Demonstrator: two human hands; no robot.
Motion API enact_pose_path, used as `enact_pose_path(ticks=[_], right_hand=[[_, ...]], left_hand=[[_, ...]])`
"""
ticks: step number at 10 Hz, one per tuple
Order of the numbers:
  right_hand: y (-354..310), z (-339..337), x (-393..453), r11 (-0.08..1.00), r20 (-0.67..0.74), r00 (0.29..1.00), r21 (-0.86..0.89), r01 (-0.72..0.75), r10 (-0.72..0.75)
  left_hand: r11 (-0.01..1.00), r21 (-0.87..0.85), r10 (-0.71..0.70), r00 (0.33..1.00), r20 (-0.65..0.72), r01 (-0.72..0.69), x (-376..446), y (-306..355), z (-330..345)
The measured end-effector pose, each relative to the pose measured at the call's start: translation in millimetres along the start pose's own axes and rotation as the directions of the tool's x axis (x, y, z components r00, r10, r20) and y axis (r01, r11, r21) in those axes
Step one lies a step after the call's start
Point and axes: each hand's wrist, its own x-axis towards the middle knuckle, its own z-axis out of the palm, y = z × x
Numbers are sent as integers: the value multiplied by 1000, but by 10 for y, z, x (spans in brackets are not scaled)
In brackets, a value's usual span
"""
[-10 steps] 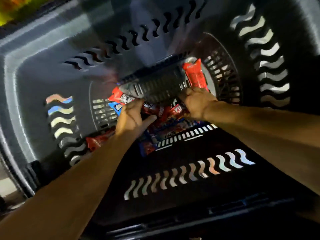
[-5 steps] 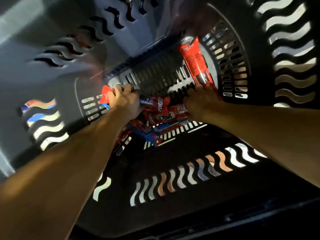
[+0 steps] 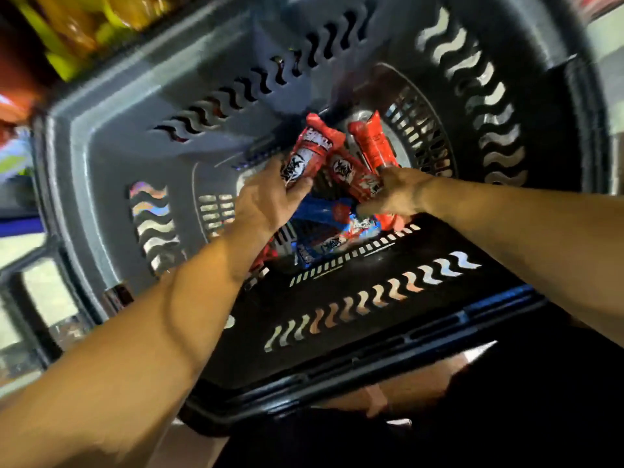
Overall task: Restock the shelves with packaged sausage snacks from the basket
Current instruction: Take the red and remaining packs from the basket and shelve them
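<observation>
Both my arms reach down into a deep dark grey basket (image 3: 111, 136) with wavy slots in its walls. My left hand (image 3: 266, 204) grips a red sausage snack packet (image 3: 309, 153) that points up and away from me. My right hand (image 3: 398, 194) holds more red packets (image 3: 354, 173), with another red packet (image 3: 373, 141) standing just behind them. Blue packets (image 3: 337, 224) lie on the basket floor between and below my hands. Part of the floor's pile is hidden by my hands.
The basket's near rim (image 3: 371, 363) runs across below my forearms. Yellow and orange packaged goods (image 3: 77, 25) show on a shelf beyond the basket's far left corner. A pale floor and a dark frame (image 3: 37, 292) lie to the left.
The black slotted insert that both hands were touching is no longer visible. My hands now hold red packets raised off the pile. The view has pulled back from the basket.
</observation>
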Motion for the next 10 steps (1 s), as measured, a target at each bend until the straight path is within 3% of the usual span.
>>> enact_pose_path(ticks=[1, 2, 3, 6, 8, 10], right_hand=[[-133, -175, -294, 989, 10, 998, 132, 63, -65], [-178, -100, -598, 952, -211, 964, 225, 206, -159], [-242, -30, -1018, 792, -302, 913, 468, 392, -273], [-454, -33, -1979, 861, -408, 851, 239, 449, -331], [-496, -288, -2335, 889, -544, 757, 46, 456, -360], [-538, -458, -2570, 827, -672, 621, 23, 562, -404]], left_hand=[[919, -382, -120, 992, -40, 96, -297, 140, -183], [693, -718, -57, 998, 36, 66, -694, 245, -383], [556, -830, -76, 997, 5, 46, -1022, 283, -527], [299, -950, 16, 996, -85, -86, -1925, 305, -838], [272, -935, -1, 972, -237, -228, -2286, 247, -936], [219, -934, -72, 949, -306, -284, -2546, 220, -979]])
